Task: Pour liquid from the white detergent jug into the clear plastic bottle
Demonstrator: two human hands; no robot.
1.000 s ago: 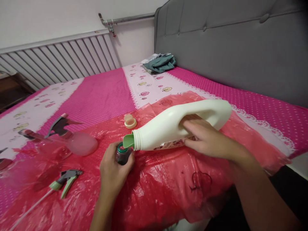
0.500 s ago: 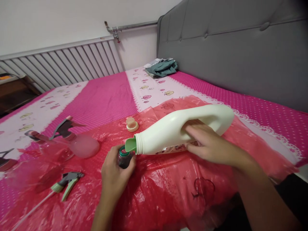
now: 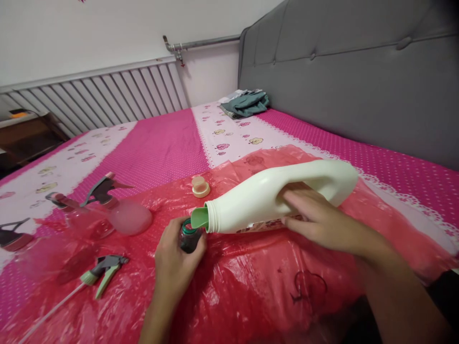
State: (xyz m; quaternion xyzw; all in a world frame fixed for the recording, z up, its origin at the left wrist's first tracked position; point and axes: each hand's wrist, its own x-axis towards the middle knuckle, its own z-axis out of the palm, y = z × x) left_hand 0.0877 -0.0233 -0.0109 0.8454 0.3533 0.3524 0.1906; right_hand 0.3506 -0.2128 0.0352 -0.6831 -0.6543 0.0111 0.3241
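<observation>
So the biggest thing here is the bed, wearing a hot pink bedspread (image 3: 161, 148) with white dots and pale bands of little printed trees. A gray headboard (image 3: 344, 81) with buttons in it runs along the right. Over the near part of the bed there's a wrinkly, see-through red plastic sheet (image 3: 229, 286).

Up by the headboard sits a heap of folded clothes (image 3: 247, 103), teal on top. Then the big one in hand: a cream jug (image 3: 254, 198), tipped nearly onto its side with the neck pointing left. My right hand (image 3: 315, 220) has it, fingers hooked through the handle opening and thumb on the lower side by the label.

Off to the left are a few pinkish spray bottles (image 3: 131, 216), dark trigger tops on. Nearer to me, a loose green-and-gray sprayer head (image 3: 107, 267) lies on the plastic, its long straw trailing off to the bottom left.

My left hand (image 3: 175, 260) is wrapped around a small dark bottle (image 3: 189, 242) with a green rim. Just behind it there's a cream cap (image 3: 201, 188). Smallest is the jug's green spout (image 3: 199, 218), right at the bottle's mouth; can't tell if they touch.
</observation>
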